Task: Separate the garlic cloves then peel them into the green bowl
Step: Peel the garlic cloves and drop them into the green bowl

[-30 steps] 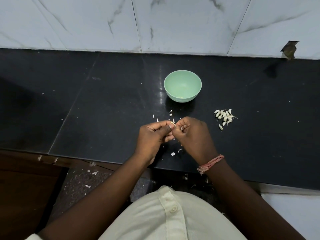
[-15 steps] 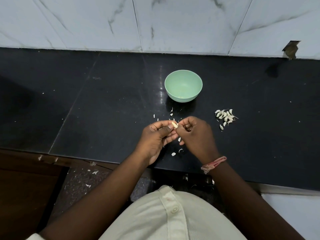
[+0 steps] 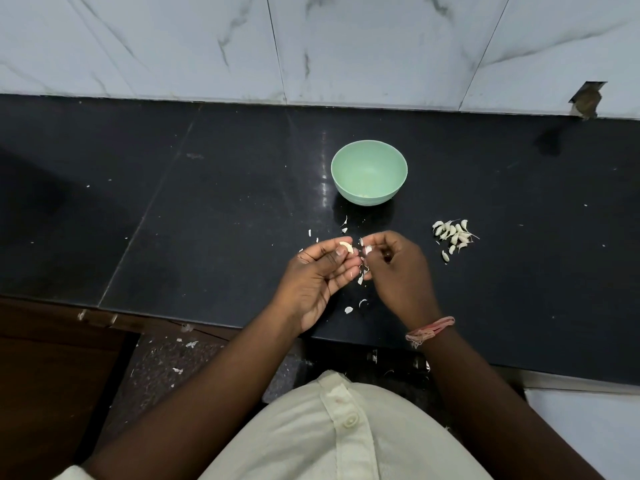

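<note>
The scene is lit dimly and evenly from above. A streak of glare is seen on the black countertop (image 3: 323,168) just left of the green bowl (image 3: 369,173), whose shadow is cast toward the viewer. The left end of the counter is darkened by broad shadow. Straight edges are bowed by wide-angle distortion. Focus is held sharply throughout.

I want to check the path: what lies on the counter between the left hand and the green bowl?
In the head view, only a few white skin scraps lie on the black counter between the left hand and the round green plastic bowl.
</note>
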Motion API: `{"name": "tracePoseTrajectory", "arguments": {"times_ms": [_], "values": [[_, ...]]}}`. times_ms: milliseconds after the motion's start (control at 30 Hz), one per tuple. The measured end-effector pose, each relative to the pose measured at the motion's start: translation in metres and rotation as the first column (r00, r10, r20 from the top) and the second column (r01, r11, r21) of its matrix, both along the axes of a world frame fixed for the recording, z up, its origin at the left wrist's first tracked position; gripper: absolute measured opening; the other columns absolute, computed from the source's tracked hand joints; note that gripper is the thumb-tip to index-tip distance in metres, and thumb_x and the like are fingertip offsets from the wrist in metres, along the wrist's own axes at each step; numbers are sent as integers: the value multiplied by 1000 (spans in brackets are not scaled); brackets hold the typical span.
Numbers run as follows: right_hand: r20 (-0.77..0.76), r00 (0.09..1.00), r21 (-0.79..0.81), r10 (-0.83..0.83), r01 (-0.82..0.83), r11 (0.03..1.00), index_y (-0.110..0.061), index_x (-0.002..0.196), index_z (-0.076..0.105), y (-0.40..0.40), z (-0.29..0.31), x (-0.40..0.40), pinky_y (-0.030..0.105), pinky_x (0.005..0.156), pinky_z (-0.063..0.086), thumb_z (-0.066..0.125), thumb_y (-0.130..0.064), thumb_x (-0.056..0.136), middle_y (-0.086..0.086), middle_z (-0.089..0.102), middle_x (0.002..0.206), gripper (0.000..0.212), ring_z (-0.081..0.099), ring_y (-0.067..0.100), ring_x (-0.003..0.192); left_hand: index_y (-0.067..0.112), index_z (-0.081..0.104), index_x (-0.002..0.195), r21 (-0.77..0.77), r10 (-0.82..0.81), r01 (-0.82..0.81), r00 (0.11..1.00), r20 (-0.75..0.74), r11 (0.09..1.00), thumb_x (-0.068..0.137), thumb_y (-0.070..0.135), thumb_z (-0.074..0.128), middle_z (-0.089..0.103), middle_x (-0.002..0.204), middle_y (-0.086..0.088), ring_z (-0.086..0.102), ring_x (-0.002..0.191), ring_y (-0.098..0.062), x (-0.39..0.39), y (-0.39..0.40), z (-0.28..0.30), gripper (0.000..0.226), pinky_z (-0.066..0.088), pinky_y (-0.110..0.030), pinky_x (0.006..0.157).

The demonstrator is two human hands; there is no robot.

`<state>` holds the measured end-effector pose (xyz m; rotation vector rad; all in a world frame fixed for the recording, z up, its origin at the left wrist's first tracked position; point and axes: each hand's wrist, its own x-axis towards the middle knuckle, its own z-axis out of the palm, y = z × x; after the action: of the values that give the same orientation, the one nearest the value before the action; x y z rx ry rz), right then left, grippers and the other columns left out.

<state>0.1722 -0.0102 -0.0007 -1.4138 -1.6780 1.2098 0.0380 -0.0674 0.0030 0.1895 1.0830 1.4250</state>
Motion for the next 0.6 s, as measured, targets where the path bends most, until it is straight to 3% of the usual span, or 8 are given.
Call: {"name": "tracePoseTrajectory", "arguments": {"times_ms": [100,167,233,433,600], "values": [[55,998,100,23,-29,995,-22,100,76,-2,1,0,33,75,61,56,-15,92,-10,75,86,23,71,6,76,5,73,106,-30,35,-34,999,35,999,96,4,60,76,88,-15,75,80,-17,1,1,-2,16,62,-26,71],[63,998,171,23,-33,985,-23,95,79,-5,5,-1,25,74,58,65,-20,94,-15,74,81,15,69,0,76,6,74,105,-57,57,-54,997,58,997,95,6,62,76,89,-13,75,79,-15,1,1,-4,16,61,-25,69],[58,998,192,27,-38,981,-22,91,79,-5,6,-2,25,71,58,70,-23,93,-16,74,77,9,69,1,73,4,74,105,-80,83,-77,993,81,994,94,6,64,76,88,-11,73,77,-12,1,2,-6,16,60,-23,68],[44,998,253,44,-53,966,-22,100,80,-5,3,-3,22,82,57,72,-12,90,-14,75,93,17,69,0,85,-2,71,111,-94,125,-117,989,82,989,93,4,67,75,89,-11,73,78,-13,0,3,-8,19,61,-23,70],[76,995,302,63,-83,949,-20,87,79,-6,1,-6,30,73,56,74,-12,86,-9,72,81,9,67,7,74,-1,72,108,-83,103,-100,994,36,992,93,4,66,76,89,-10,73,77,-12,1,3,-6,16,60,-22,70]]}}
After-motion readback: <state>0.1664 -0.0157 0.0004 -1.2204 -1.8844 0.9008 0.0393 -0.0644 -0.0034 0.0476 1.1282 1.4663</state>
